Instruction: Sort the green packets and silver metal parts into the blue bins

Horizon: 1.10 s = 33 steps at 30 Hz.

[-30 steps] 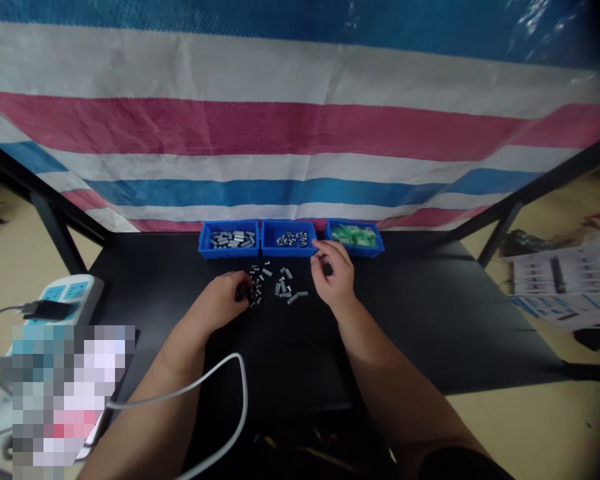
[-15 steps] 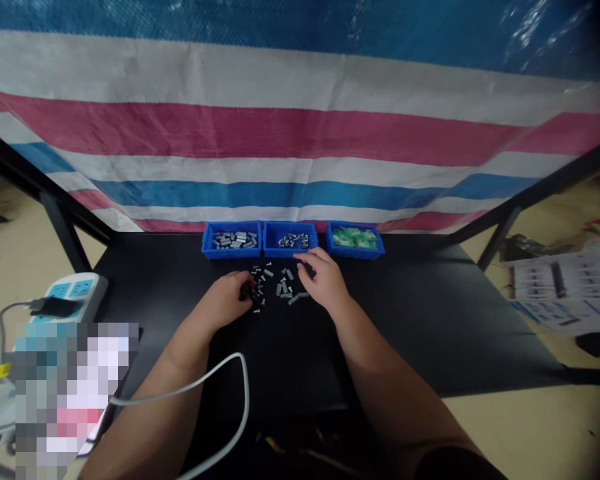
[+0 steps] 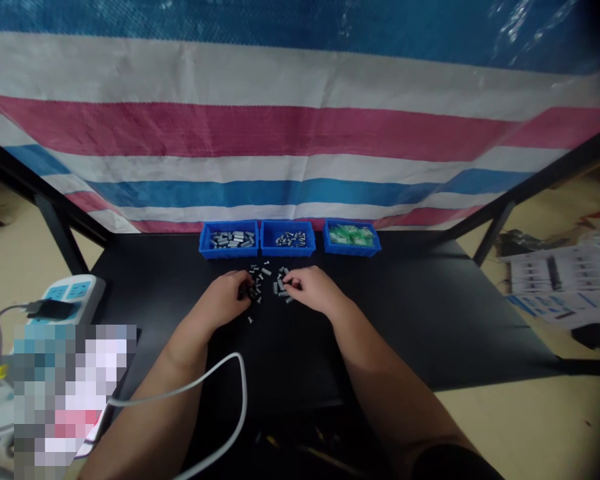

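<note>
Loose small screws (image 3: 258,285) and grey metal cylinders (image 3: 275,288) lie scattered on the black table between my hands. On the left side of the pile, my left hand (image 3: 225,297) is curled with its fingertips down among the screws; what it holds, if anything, is hidden. My right hand (image 3: 313,288) has thumb and fingers drawn together over the cylinders on the right side, and whatever lies between the tips is too small to name. One single screw (image 3: 251,320) rests apart, closer to me.
Behind the pile stand a blue bin of metal cylinders (image 3: 229,253), a blue bin of screws (image 3: 287,251) and a blue bin of green packets (image 3: 353,250). A white cable (image 3: 244,387) loops in front of my left forearm. A power strip (image 3: 87,293) sits at left.
My right hand has come down and left from near the middle bin to the cylinders, its fingers closing. My left hand stays at the screws; a single screw now lies nearer me.
</note>
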Tool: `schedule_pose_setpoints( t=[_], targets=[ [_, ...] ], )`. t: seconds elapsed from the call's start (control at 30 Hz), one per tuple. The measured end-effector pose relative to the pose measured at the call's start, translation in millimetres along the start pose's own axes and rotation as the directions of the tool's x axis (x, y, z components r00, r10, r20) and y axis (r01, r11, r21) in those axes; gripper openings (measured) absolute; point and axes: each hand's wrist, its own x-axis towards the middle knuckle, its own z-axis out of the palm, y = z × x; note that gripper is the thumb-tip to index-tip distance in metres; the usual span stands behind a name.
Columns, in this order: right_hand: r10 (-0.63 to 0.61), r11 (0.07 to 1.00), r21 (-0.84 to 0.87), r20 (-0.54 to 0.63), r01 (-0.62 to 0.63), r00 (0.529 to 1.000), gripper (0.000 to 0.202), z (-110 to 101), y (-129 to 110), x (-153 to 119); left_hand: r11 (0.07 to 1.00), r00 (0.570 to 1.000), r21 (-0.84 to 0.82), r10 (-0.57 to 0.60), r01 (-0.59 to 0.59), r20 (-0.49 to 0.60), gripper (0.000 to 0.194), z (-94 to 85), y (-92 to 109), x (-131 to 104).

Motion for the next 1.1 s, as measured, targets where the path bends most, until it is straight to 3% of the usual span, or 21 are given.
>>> schedule_pose_setpoints(
  t=[0.33, 0.5, 0.6, 0.73, 0.87, 0.97, 1.1],
  targets=[
    [0.028, 1.0, -0.015, 0.006, -0.027, 1.0, 0.008, 1.0, -2.2, 1.6, 1.0, 0.999, 0.014, -0.024, 0.024, 0.028, 0.018, -5.0, 7.4, -1.5],
    [-0.026, 0.992, 0.115, -0.139, 0.042, 0.99, 0.008, 3.0, 3.6, 2.0, 1.0, 0.999, 0.013, -0.016, 0.015, 0.045, 0.02, -6.7, 9.5, -4.7],
    [-0.015, 0.955, 0.275, -0.331, 0.112, 0.944, 0.004, 4.3, 8.1, 4.9, 1.0, 0.999, 0.019, -0.018, 0.017, 0.046, 0.025, -8.5, 10.6, -5.7],
    [-0.002, 0.88, 0.39, -0.567, 0.27, 0.824, 0.012, 8.3, 13.2, 11.5, 0.994, 0.994, 0.084, -0.082, 0.076, 0.068, 0.024, -12.4, 15.1, -7.4],
    [-0.005, 0.851, 0.387, -0.669, 0.355, 0.743, 0.03, 10.9, 17.0, 16.7, 0.958, 0.964, 0.188, -0.24, 0.217, 0.111, 0.021, -16.6, 20.6, -11.7],
    [-0.035, 0.885, 0.324, -0.67, 0.335, 0.741, 0.044, 10.2, 17.0, 17.6, 0.962, 0.957, 0.166, -0.244, 0.218, 0.154, 0.024, -19.2, 22.8, -15.5],
    [-0.125, 0.96, 0.134, -0.581, 0.246, 0.804, 0.028, 7.4, 12.0, 15.2, 0.976, 0.953, 0.139, -0.196, 0.167, 0.232, 0.028, -20.5, 25.4, -18.3]
  ],
)
